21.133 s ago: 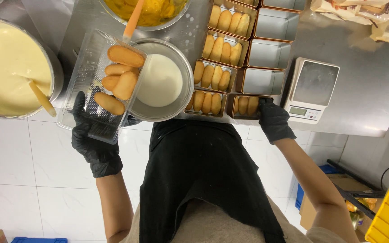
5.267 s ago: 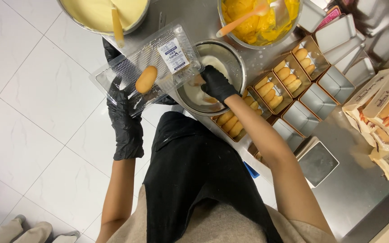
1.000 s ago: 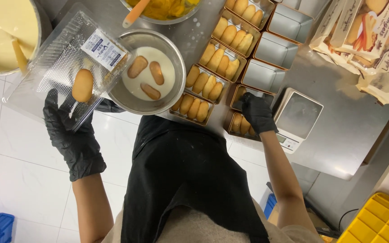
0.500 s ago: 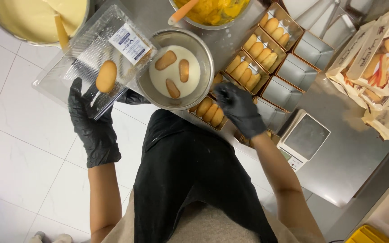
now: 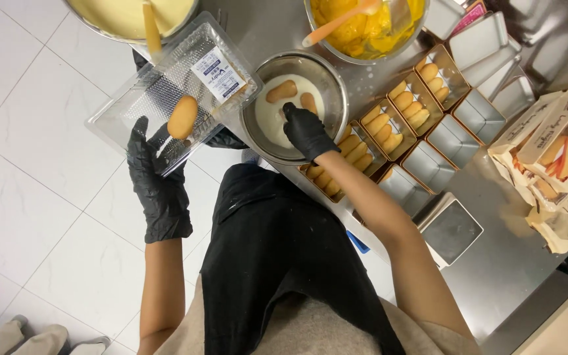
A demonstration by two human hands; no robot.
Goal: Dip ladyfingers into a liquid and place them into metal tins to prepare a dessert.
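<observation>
The right hand [image 5: 305,131], in a black glove, reached into the steel bowl [image 5: 333,85] of pale liquid, its fingertips curled down onto something in the liquid — whether they had closed on a biscuit could not be told. Two finger biscuits [image 5: 283,91] floated in the bowl at about 11 and 12 o'clock from that hand, just beside its fingertips.

The left hand [image 5: 156,177], also gloved, gripped the near edge of a clear plastic tray [image 5: 152,105] held out over the tiled floor [image 5: 34,164], at 9 o'clock from the bowl. One last biscuit [image 5: 183,117] lay in the tray at about 1 o'clock from the left hand, close to its thumb.

On the steel surface [image 5: 514,269], small rectangular tins [image 5: 389,121] stood in rows at 3 o'clock from the bowl — some filled with biscuits, others bare. A bowl of yellow fruit pieces [image 5: 369,29] with an orange spatula sat at 1 o'clock, a bowl of cream [image 5: 126,16] at 10 o'clock, and biscuit packets [image 5: 553,158] lay well off to the right.
</observation>
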